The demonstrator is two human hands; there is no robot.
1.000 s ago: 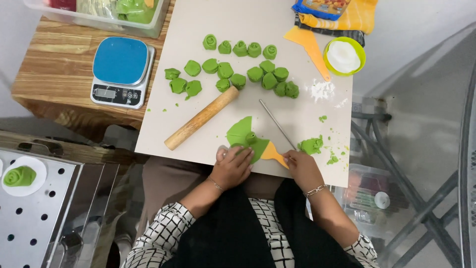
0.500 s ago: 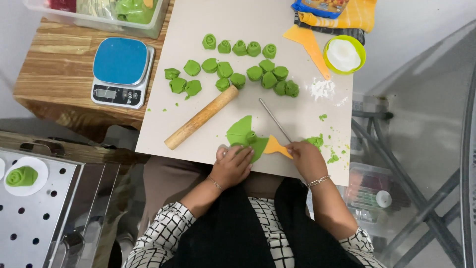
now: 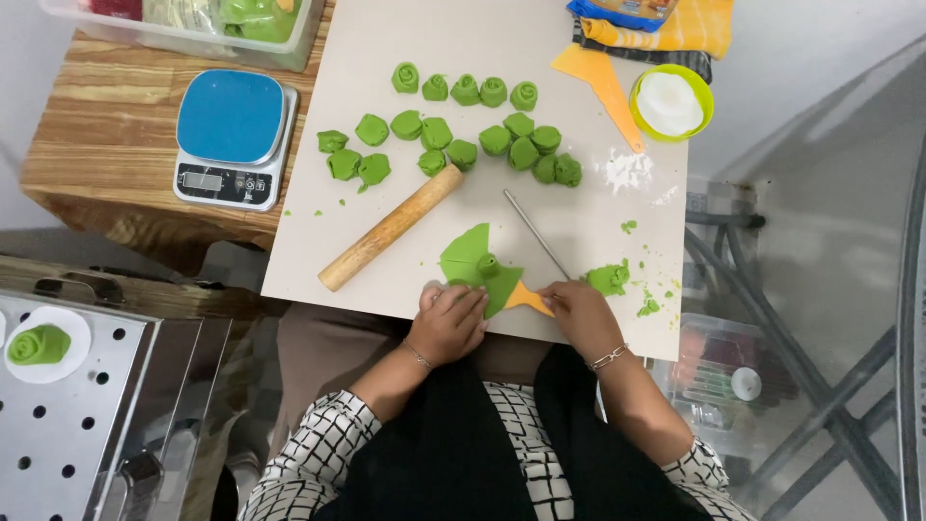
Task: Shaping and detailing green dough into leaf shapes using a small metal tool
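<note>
On the far left a metal tray with holes (image 3: 58, 434) carries one green roll (image 3: 39, 344) on a white paper. Next comes the wooden table (image 3: 96, 183) with a blue kitchen scale (image 3: 231, 135). These two are well apart from the hands.

On the pale mat (image 3: 540, 39) the rolling pin (image 3: 391, 228) lies slanted, and two rows of green dough pieces (image 3: 453, 125) sit behind it. None of these has moved in the last second.

The thing in work is the flat green dough sheet (image 3: 468, 253), which lies close to the near edge of the mat. The left hand (image 3: 451, 323) rests on its near corner with the fingers curled and pressing down; it keeps the same place as a second ago. The right hand (image 3: 579, 316) is closed around the handle of an orange scraper (image 3: 529, 297), whose blade touches the right side of the sheet. This hand has shifted only a little toward the sheet. So, as I judge it, the work on this one sheet continues and it is not yet freed from the mat.

A thin metal rod (image 3: 535, 232) lies just behind the scraper. A small green lump (image 3: 608, 279) with crumbs lies beside the right hand.

There is little room toward the person, because both hands are at the mat's edge. The bare mat left of the sheet, below the rolling pin, is open. To the right the mat ends soon after the crumbs.
</note>
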